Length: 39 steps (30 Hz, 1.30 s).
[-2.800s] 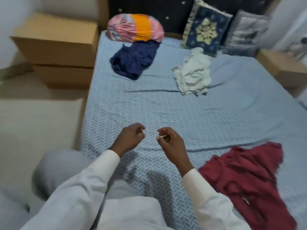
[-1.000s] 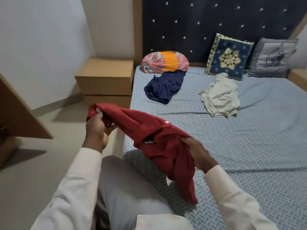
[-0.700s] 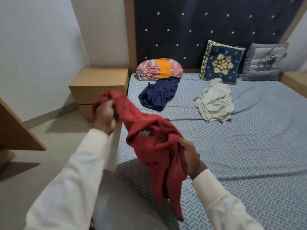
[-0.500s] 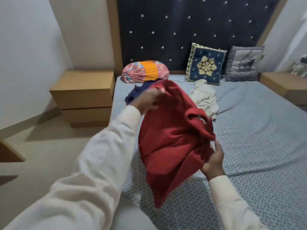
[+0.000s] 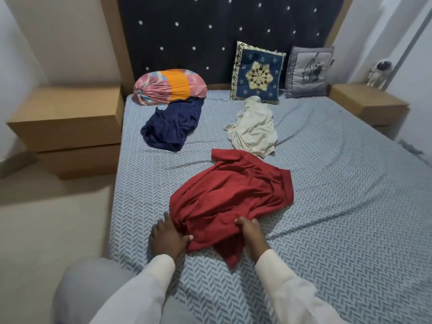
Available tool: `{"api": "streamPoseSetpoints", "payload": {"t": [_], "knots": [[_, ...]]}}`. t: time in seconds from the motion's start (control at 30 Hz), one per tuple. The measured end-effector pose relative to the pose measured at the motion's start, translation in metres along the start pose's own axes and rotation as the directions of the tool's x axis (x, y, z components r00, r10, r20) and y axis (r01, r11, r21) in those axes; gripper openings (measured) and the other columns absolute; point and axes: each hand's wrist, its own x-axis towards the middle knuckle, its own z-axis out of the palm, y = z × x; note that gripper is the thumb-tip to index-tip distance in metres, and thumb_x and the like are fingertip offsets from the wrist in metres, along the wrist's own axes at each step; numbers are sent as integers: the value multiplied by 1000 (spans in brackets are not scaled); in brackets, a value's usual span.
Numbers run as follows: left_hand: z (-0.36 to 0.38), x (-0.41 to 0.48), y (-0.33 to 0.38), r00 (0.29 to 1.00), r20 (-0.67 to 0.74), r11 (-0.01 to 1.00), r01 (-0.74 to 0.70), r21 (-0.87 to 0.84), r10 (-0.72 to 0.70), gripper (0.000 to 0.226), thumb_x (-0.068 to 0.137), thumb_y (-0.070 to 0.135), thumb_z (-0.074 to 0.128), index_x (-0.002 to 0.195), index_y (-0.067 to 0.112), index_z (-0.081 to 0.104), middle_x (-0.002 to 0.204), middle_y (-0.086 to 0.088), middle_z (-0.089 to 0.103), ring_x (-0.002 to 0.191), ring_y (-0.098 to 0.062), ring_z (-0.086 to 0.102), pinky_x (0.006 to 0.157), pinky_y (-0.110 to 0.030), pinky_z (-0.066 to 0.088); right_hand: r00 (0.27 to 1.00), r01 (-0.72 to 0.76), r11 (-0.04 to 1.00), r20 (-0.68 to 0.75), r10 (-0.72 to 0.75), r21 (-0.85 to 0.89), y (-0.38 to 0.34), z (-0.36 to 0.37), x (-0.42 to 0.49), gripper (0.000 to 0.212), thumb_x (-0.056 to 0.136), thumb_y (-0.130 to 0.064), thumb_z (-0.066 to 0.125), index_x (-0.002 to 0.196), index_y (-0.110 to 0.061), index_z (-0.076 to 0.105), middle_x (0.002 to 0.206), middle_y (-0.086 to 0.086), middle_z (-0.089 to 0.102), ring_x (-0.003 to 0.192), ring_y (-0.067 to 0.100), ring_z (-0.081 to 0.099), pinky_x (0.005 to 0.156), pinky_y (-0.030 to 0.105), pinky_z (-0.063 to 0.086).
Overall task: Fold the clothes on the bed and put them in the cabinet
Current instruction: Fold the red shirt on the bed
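**One Shirt Down on the Bed, Nothing Folded Yet**

Holding the red shirt [image 5: 231, 202] down on the bed [image 5: 339, 218], close to the near left edge, crumpled and bunched. Pinching the near hem with the left hand [image 5: 167, 238], thumb laid over the cloth. Gripping a fold of that same hem in the curled fingers [image 5: 243, 224] of the right hand [image 5: 252, 237]. No flat spread so far, no crease, no fold.

Looks like the very start of the job: smoothing out first, folding after.

Further up the mattress, two more waiting. A navy garment [image 5: 173, 125] heaped against a pink-and-orange bolster [image 5: 170, 86]. A cream garment [image 5: 254, 127] just below a blue embroidered cushion [image 5: 258, 73], touching the red shirt's far corner or only beside it, hard to tell.

No cabinet anywhere in view, so nothing visibly stowed. By this look, three garments to fold and three to carry over.
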Motion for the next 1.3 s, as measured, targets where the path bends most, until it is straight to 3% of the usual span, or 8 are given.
{"api": "streamPoseSetpoints", "payload": {"t": [0.2, 0.43, 0.67, 0.8, 0.93, 1.07, 1.2, 1.3], "knots": [[-10, 36, 7, 994, 40, 910, -73, -407, 98, 38, 89, 32, 50, 115, 6, 58, 120, -24, 59, 115, -38, 55, 93, -39, 43, 984, -94, 955, 171, 47, 280, -60, -12, -10, 57, 53, -8, 69, 109, -6, 57, 92, 17, 56, 73, 26, 58, 71, 35, 53], [-103, 93, 51, 959, -56, 292, 28, -956, -277, 22, 88, 30, 42, 89, 12, 55, 92, -17, 57, 86, -30, 58, 75, -41, 44, 976, -44, 967, 219, -12, 250, -115, -34, -16, 57, 60, -4, 65, 116, -5, 57, 98, 19, 59, 78, 26, 61, 73, 34, 57], [-204, 129, 3, 896, -391, 850, -28, -526, -212, 45, 88, 9, 46, 132, 17, 45, 128, -18, 51, 110, -38, 52, 97, -43, 41, 907, 74, 943, 415, 72, -325, -112, -82, -24, 41, 80, -20, 78, 115, -7, 61, 113, 15, 71, 105, 27, 68, 89, 37, 56], [-131, 80, -16, 965, -246, 866, -201, -458, 94, 44, 70, 14, 58, 114, 10, 58, 108, -17, 61, 101, -35, 59, 89, -38, 48, 929, 102, 727, 327, 175, -678, -69, -91, -7, 79, 52, -38, 97, 120, -16, 62, 113, 4, 73, 108, 23, 68, 103, 43, 48], [-46, 19, -17, 812, 421, 910, -404, -97, 405, 81, 61, 41, 77, 134, 31, 44, 127, -8, 49, 118, -31, 48, 100, -38, 44, 953, 157, 572, 275, 126, -805, -52, -92, 8, 70, 51, -30, 91, 115, -19, 66, 105, 0, 74, 98, 19, 69, 95, 36, 53], [-23, 0, -12, 846, 306, 812, -516, 272, 436, 77, 70, 47, 68, 138, 30, 38, 137, -8, 37, 121, -32, 38, 95, -40, 41, 987, 78, 415, 12, -161, -906, -75, -128, 12, 26, 72, -17, 72, 98, -15, 75, 77, 7, 73, 74, 25, 69, 71, 27, 54], [-24, 0, -18, 884, 134, 812, -466, 353, 449, 35, 88, 22, 50, 123, 21, 53, 127, -8, 48, 117, -31, 45, 90, -38, 41, 784, -272, 229, -353, -511, -935, -69, -155, 1, 43, 73, -24, 65, 116, -20, 59, 115, 19, 59, 108, 38, 58, 90, 44, 44], [-26, 1, -26, 896, -44, 877, -422, 228, 443, 28, 82, 15, 48, 104, 15, 65, 107, -12, 60, 100, -35, 57, 79, -42, 47, 723, -143, 173, -222, -654, -975, -53, -136, -5, 64, 65, -23, 69, 125, -18, 48, 123, 19, 49, 112, 40, 49, 93, 49, 41]]}}
